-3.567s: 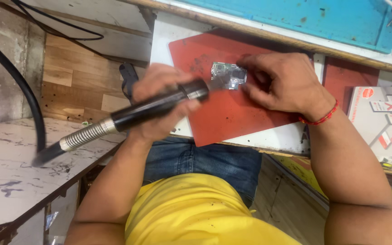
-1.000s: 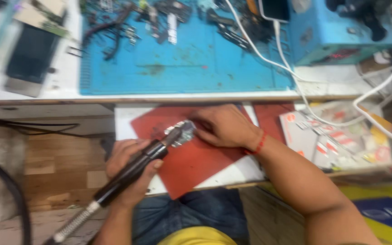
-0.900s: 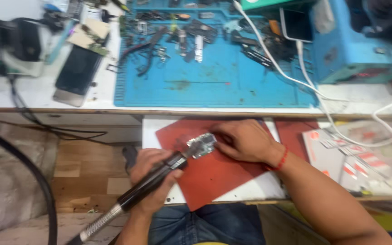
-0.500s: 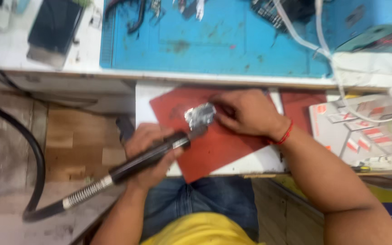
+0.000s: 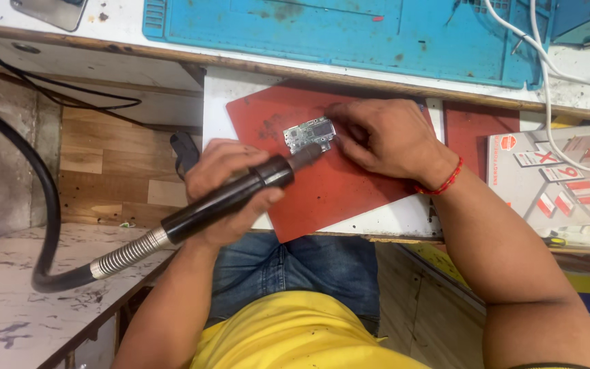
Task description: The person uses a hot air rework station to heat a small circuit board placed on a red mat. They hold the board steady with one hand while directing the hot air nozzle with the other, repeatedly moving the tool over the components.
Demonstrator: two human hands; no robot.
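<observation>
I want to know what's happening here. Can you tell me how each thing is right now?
Left hand: wrapped around the black tool.
Tool: held slanted, tip at the metal part.
Metal part: flat on the red mat.
Right hand: fingers pressing the part's edge.
Red mat: flat on the white board.

Black handpiece [image 5: 230, 197] w/ silver ribbed collar, black hose [image 5: 42, 205] at left. Small silver-grey metal board [image 5: 308, 136] on red mat [image 5: 336, 184]. Blue mat [image 5: 349, 34] far side, stained dark. Red thread band [image 5: 442, 184] on right wrist. Yellow shirt [image 5: 295, 335], blue jeans [image 5: 295, 263] near. White cables [image 5: 548, 75] far right. Grey-white marbled slab [image 5: 15, 307] near left.
</observation>
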